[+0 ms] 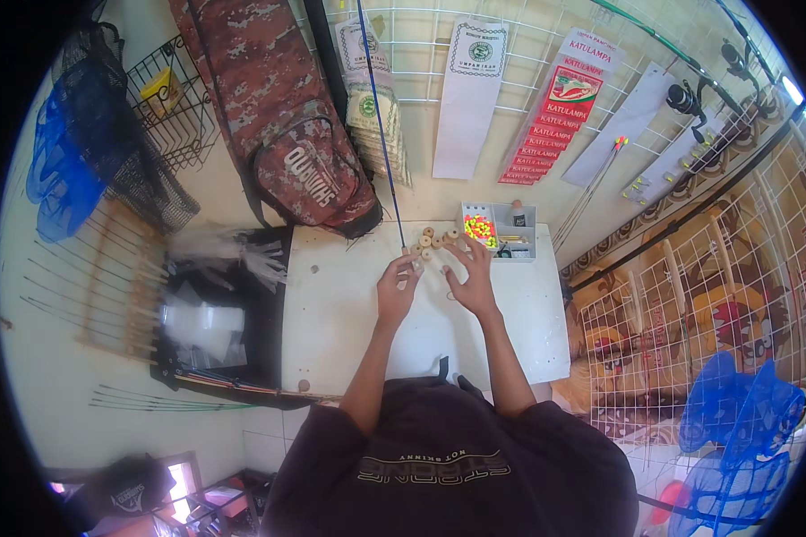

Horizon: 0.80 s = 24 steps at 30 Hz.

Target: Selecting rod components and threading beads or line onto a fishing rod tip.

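Over a white table (349, 331), the fingers of my left hand (398, 288) are closed at the lower end of a thin dark-blue fishing rod (386, 148), which slants up and away. A cluster of small tan cork rings (426, 242) lies just beyond both hands. My right hand (475, 282) reaches to the right side of this cluster with thumb and fingers apart. Its fingertips are at the nearest rings; whether they touch one is too small to tell. A small thin loop (455, 296) lies by the right thumb.
A white divided box (521, 252) with red and yellow beads (481, 230) stands at the table's far right. Beyond the table hang a camouflage rod bag (278, 116) and tackle packets (546, 116) on a wire grid. A black crate (215, 345) with plastic bags adjoins the left edge.
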Available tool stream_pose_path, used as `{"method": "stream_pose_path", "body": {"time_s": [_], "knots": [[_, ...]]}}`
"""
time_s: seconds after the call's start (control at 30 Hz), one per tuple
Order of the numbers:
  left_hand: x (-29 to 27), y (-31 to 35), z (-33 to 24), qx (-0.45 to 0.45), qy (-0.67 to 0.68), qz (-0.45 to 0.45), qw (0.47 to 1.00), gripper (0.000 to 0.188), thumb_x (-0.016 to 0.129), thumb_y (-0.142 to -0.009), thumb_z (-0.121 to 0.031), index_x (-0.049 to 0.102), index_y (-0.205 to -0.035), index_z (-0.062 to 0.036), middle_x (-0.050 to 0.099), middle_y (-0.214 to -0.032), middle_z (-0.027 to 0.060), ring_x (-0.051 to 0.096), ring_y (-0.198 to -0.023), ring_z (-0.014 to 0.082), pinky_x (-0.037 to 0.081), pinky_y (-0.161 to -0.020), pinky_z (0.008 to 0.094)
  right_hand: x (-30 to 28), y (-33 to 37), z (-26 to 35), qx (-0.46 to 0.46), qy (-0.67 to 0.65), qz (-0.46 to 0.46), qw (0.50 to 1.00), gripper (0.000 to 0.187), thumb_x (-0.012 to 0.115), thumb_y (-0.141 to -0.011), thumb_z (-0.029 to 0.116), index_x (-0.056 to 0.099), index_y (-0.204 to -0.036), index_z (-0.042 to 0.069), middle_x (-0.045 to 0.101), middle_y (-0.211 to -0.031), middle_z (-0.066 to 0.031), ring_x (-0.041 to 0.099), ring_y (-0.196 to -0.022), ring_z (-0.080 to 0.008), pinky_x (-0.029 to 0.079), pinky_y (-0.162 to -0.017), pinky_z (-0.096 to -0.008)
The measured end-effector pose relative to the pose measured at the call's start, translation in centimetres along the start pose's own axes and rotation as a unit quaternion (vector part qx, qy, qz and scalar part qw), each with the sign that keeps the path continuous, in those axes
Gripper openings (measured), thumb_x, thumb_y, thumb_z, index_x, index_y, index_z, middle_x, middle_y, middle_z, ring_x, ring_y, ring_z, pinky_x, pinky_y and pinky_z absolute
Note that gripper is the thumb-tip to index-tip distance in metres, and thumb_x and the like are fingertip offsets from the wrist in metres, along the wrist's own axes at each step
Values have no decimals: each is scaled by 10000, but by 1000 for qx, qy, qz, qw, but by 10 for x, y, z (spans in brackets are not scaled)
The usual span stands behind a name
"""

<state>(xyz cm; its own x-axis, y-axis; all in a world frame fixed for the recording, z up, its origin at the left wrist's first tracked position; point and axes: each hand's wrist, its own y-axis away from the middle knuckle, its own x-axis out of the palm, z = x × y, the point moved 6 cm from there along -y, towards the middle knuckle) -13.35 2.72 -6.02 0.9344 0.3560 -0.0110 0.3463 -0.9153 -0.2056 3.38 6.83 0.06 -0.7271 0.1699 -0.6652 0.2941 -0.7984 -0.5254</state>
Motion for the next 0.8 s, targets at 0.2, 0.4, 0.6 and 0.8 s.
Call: {"method": "stream_pose_path", "body": {"time_s": [0.2, 0.4, 0.6, 0.8], "knots": [[10, -1, 5, -21, 83, 17, 996, 304, 650, -856, -53, 565, -1144, -3, 650, -1014, 109, 635, -913, 156, 506, -790, 269, 34, 0, 7, 78, -268, 178, 944, 729, 755, -756, 218, 411, -1389, 105, 504, -1331, -138, 452, -1241, -265, 375, -1017, -383], [10, -2, -1, -61, 128, 45, 989, 304, 626, -863, -19, 544, -1155, 12, 627, -1021, 100, 624, -895, 136, 499, -787, 259, 40, 2, -3, 165, -299, 197, 919, 518, 708, -802, 155, 534, -1279, 54, 691, -979, -107, 649, -876, -185, 502, -799, -306], [8, -3, 10, -46, 105, 32, 993, 309, 648, -850, -41, 562, -1142, 14, 648, -1000, 109, 629, -864, 140, 497, -796, 272, 35, 5, -13, 175, -264, 132, 939, 204, 665, -816, 68, 695, -1010, 13, 703, -802, -82, 636, -751, -119, 501, -718, -274], [3, -3, -4, -58, 38, 23, 997, 322, 639, -846, 1, 542, -1153, 14, 610, -1068, 91, 580, -990, 146, 494, -820, 274, 16, 4, -27, 151, -212, -1, 966, 114, 626, -820, 18, 707, -901, 14, 707, -819, -88, 650, -729, -140, 505, -701, -271]]}}
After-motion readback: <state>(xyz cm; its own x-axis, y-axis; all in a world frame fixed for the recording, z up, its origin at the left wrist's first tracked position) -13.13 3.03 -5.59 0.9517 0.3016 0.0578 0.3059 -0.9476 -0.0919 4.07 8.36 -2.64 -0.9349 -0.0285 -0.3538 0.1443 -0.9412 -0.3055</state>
